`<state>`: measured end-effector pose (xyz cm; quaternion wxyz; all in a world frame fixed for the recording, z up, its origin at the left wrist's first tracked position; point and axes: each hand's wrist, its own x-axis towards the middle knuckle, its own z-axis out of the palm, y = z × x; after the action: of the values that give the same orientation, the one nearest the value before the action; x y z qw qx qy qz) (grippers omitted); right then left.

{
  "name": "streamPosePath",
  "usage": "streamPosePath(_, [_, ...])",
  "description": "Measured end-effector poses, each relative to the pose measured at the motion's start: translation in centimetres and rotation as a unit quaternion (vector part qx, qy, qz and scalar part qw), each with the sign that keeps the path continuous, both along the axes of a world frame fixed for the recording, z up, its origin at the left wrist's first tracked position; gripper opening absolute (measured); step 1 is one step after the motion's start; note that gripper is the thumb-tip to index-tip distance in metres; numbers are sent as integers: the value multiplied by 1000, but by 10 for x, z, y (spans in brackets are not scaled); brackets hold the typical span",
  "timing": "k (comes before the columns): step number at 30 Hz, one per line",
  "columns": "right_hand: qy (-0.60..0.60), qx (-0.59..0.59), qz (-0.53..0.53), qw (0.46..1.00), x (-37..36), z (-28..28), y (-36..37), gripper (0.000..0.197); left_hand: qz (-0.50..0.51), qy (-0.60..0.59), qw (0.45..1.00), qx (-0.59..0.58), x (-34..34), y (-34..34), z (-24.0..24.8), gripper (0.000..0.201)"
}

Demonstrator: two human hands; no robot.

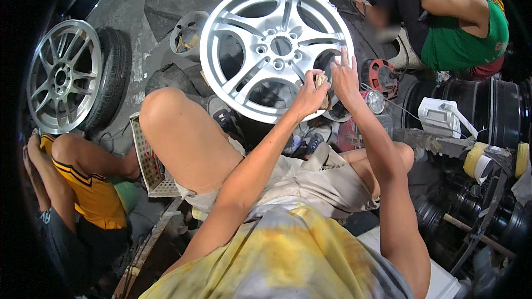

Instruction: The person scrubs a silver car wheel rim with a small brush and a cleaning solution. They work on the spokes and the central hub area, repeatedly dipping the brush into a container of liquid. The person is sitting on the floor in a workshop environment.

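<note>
A silver alloy wheel rim [252, 41] with paired spokes lies face up in front of my knees. My left hand [311, 97] is closed on a small crumpled tan piece [320, 80], sandpaper or cloth by its look, over the rim's near right part. Beside it, my right hand [346, 80] has its fingers stretched out, the tips at the rim's right edge and a spoke end. What supports the rim from below is mostly hidden.
A pale bucket [188, 36] with scraps stands left of the rim. Farther left, another alloy wheel [62, 77] leans by a tyre [113, 75]. A red cable reel [382, 77] and a can [374, 101] sit at right. One person [465, 33] sits right, another [83, 188] left.
</note>
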<state>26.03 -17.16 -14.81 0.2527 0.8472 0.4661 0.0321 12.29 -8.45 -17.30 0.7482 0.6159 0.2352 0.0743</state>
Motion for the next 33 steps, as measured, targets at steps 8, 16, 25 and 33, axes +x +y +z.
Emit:
streamPosePath(8, [43, 55, 17, 997, 1, 12, -12, 33, -73, 14, 996, -58, 8, 1, 23, 52])
streamPosePath(16, [129, 368, -90, 916, 0, 84, -98, 33, -17, 12, 958, 285, 32, -21, 4, 51])
streamPosePath(25, [264, 456, -202, 826, -22, 88, -148, 35, 7, 53, 921, 387, 103, -28, -33, 23])
streamPosePath(33, [274, 464, -212, 815, -3, 87, -155, 31, 33, 32, 923, 382, 120, -17, -18, 22])
